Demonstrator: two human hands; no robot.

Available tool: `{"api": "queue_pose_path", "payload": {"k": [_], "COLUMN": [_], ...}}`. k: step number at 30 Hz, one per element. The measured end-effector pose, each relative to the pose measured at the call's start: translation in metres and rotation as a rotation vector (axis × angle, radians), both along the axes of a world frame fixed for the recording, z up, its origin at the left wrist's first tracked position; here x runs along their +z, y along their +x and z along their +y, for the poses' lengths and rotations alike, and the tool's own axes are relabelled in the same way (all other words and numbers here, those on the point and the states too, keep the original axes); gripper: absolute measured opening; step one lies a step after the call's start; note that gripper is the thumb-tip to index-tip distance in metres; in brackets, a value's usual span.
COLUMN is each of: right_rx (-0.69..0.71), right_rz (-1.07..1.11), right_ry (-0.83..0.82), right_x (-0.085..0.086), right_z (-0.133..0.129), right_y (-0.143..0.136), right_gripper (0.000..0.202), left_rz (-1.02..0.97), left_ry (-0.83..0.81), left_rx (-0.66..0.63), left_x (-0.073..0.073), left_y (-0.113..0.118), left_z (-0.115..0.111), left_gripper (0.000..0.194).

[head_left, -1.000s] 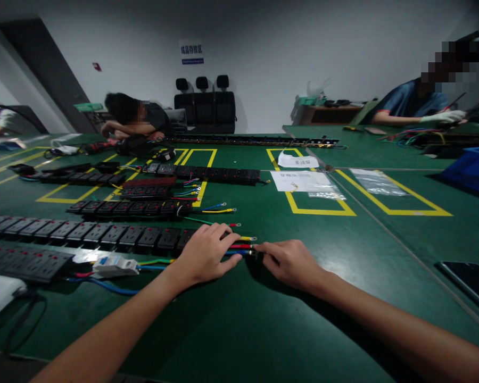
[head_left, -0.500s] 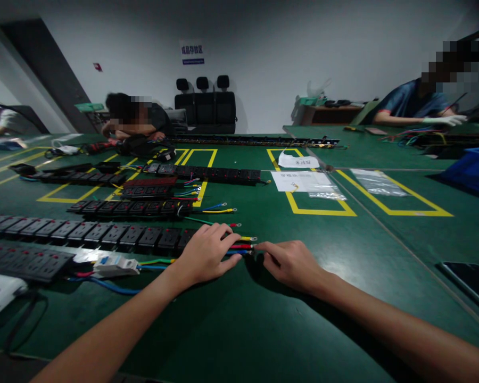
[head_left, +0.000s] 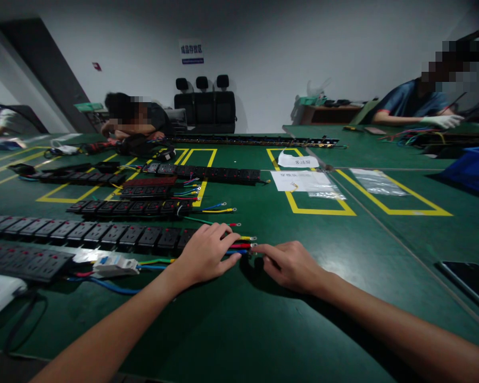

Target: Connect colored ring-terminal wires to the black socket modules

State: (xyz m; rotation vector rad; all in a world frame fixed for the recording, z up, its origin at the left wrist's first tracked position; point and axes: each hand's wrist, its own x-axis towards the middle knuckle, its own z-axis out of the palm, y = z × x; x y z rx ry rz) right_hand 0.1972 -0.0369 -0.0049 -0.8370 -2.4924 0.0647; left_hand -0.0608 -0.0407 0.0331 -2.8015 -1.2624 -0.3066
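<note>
A long black power strip (head_left: 115,235) with a row of sockets lies across the left of the bench. My left hand (head_left: 205,252) lies over its right end, closed on the coloured wires (head_left: 239,246) there. Yellow, red and blue wires stick out past my fingers and end in metal ring terminals (head_left: 253,239). From the right, my right hand (head_left: 293,266) reaches in with the index finger stretched out, its tip at the red wire's terminal. Its thumb sits apart below and the other fingers are curled, with nothing visible in them.
Several shorter power strips (head_left: 131,208) lie beyond. A white breaker (head_left: 115,264) with thick wires is near my left forearm. Paper sheets (head_left: 289,181), plastic bags (head_left: 377,182), a phone (head_left: 469,282) and a blue bin (head_left: 473,173) are rightward. Co-workers (head_left: 415,106) sit across the bench.
My right index fingertip has shifted slightly left onto the red wire's terminal. My left hand stays in place. The gloved hand of the co-worker at right has moved slightly.
</note>
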Motion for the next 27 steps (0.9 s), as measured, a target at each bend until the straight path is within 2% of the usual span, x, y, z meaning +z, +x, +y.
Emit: {"api": "queue_pose_path", "payload": {"k": [3, 6, 14, 19, 27], "right_rx": [-0.076, -0.091, -0.236, -0.226, -0.122], "right_rz": [-0.036, -0.076, -0.141, -0.129, -0.024], "right_ry": [-0.006, -0.021, -0.072, -0.055, 0.003], "right_x": [-0.004, -0.006, -0.0007, -0.0025, -0.0068], "right_z": [0.0016, 0.0026, 0.0004, 0.0013, 0.0022], "right_y": [-0.0003, -0.0008, -0.0034, -0.0031, 0.0001], "right_gripper": [0.033, 0.032, 0.04, 0.039, 0.032], "left_rz": [0.002, 0.005, 0.002, -0.002, -0.004], "left_ry": [-0.005, -0.008, 0.0, 0.007, 0.007], "left_rx": [0.004, 0.006, 0.003, 0.0, 0.002], "left_x": [0.0, -0.0001, -0.0006, -0.0007, -0.0002], "left_y": [0.0001, 0.0004, 0.0002, -0.0004, 0.0006], "left_z": [0.0, 0.0, 0.0002, 0.0, 0.0005], "left_gripper": [0.038, 0.039, 0.039, 0.038, 0.038]}}
